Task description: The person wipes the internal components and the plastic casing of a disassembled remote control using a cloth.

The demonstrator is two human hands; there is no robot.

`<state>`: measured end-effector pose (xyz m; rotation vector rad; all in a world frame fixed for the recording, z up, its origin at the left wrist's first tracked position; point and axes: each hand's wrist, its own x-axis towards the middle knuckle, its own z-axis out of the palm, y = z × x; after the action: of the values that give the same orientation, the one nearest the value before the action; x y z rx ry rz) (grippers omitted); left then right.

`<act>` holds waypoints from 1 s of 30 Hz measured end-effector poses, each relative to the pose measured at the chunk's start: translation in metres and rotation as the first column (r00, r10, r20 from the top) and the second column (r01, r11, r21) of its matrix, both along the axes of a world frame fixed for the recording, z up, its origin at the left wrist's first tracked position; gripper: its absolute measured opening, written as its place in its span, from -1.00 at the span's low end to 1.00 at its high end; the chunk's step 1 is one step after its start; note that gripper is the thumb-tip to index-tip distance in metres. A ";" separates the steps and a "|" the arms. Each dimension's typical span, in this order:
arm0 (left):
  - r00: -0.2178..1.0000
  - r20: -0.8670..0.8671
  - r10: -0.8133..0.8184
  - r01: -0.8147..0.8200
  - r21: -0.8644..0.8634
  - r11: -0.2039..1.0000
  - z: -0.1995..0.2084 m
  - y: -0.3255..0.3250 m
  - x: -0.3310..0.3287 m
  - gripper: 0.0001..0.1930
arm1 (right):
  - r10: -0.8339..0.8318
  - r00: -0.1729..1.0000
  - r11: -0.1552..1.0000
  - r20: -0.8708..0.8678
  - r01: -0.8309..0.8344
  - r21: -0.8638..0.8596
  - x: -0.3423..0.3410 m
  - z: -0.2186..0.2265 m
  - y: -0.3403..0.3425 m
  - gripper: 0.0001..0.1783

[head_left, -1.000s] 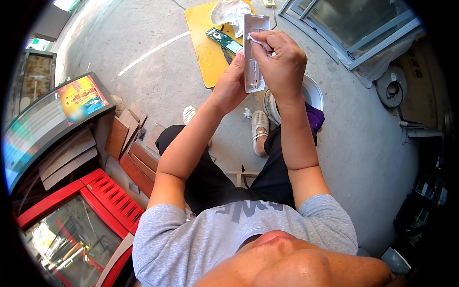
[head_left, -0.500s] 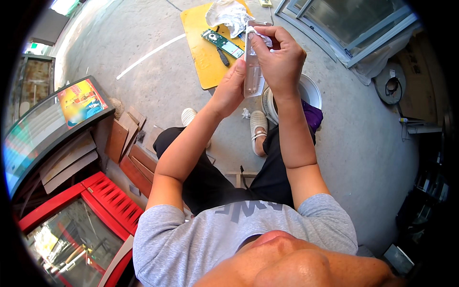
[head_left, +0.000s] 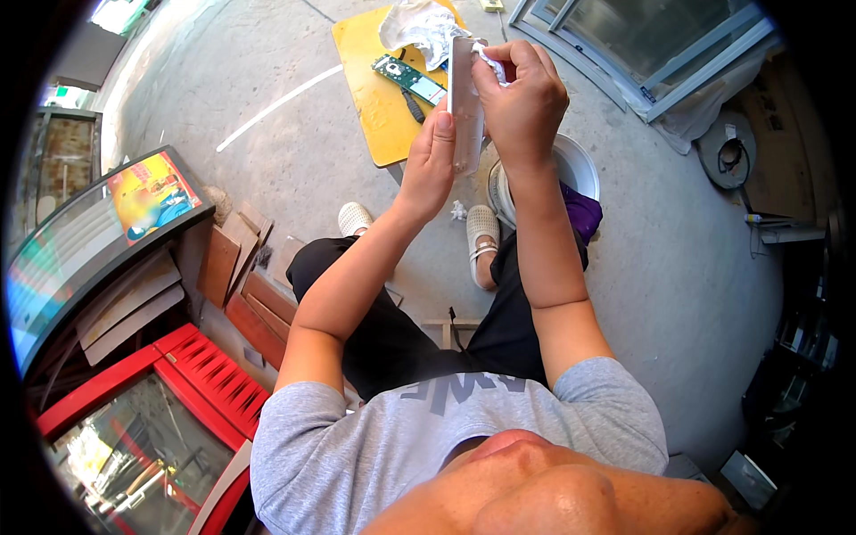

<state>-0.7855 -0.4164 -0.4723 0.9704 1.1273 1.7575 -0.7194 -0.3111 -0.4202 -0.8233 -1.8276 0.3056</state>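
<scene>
My left hand (head_left: 432, 160) grips the lower left side of a long, pale plastic casing (head_left: 464, 116), held upright above the floor. Between the thumb and fingers of my right hand (head_left: 528, 102) is a crumpled white tissue (head_left: 492, 67), pressed to the upper right edge of the casing. Behind them, a green circuit board (head_left: 401, 76) lies on a yellow board-like tabletop (head_left: 364, 111). A dark-handled screwdriver (head_left: 413, 107) lies partly under the circuit board. More crumpled white paper or cloth (head_left: 423, 31) sits at the tabletop's far end.
A white bucket (head_left: 581, 169) with purple cloth (head_left: 581, 214) stands by my right leg. Wooden boards (head_left: 234, 259) lean at the left, near a red-framed glass cabinet (head_left: 192, 374). Glass-paned metal frames (head_left: 642, 53) stand far right. A scrap of white paper (head_left: 458, 211) lies between my shoes.
The casing has turned in my left hand, so its long side edge faces me more. My right hand has shifted slightly up and left, with the tissue still at the casing's upper end.
</scene>
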 end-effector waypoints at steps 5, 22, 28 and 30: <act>0.958 0.263 -0.111 0.113 0.009 0.994 0.003 0.003 -0.008 -0.44 | 0.175 0.897 0.861 -0.406 -0.339 -0.378 0.003 -0.007 0.012 -0.80; 0.848 0.523 -0.082 0.080 0.028 0.996 0.025 0.006 -0.041 -0.40 | 0.349 0.838 0.706 -0.419 -0.529 -0.470 -0.001 0.003 -0.010 -0.86; 0.830 0.555 -0.043 -0.006 0.087 0.996 0.017 0.006 -0.064 -0.38 | 0.575 0.810 0.743 0.117 -0.457 -0.489 0.002 0.008 -0.026 -0.88; 0.813 0.580 -0.049 -0.039 0.139 0.990 0.012 0.006 -0.077 -0.37 | 0.602 0.791 0.624 -0.107 -0.550 -0.555 0.007 0.010 -0.020 -0.86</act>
<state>-0.8625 -0.4102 -0.4608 0.4434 0.6024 1.9623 -0.7128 -0.3310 -0.4102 -0.5987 -2.0838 1.3082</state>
